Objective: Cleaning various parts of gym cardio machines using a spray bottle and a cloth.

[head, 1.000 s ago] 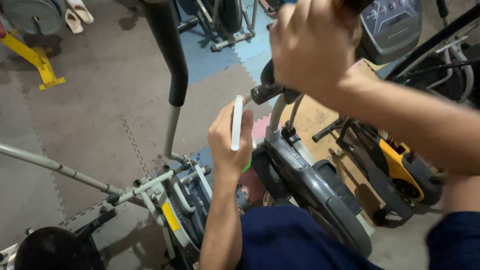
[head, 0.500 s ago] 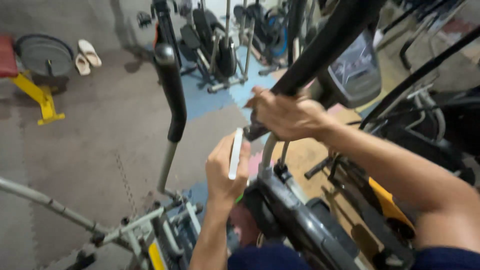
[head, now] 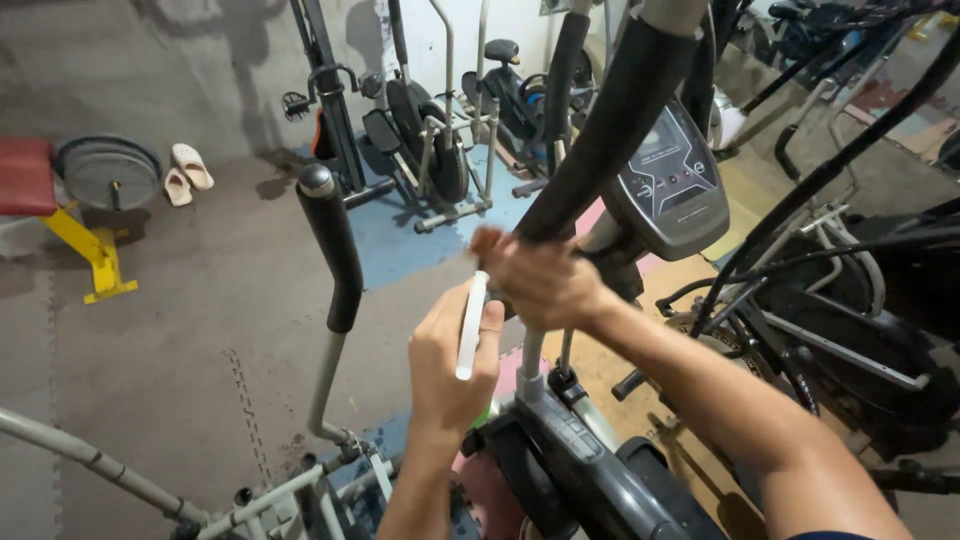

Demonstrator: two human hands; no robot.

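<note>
White stick (head: 471, 325) stays clenched in our left hand (head: 452, 365); our right hand (head: 540, 280) has slid down, gripping the black handlebar (head: 615, 130).

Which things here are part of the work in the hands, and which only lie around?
In hand:
- left hand holding a white stick-shaped tool
- right hand gripping the black foam handlebar
- grey console beside that grip

Lying about:
- pair of sandals
- weight plate
- yellow bench frame
- exercise bikes behind
</note>
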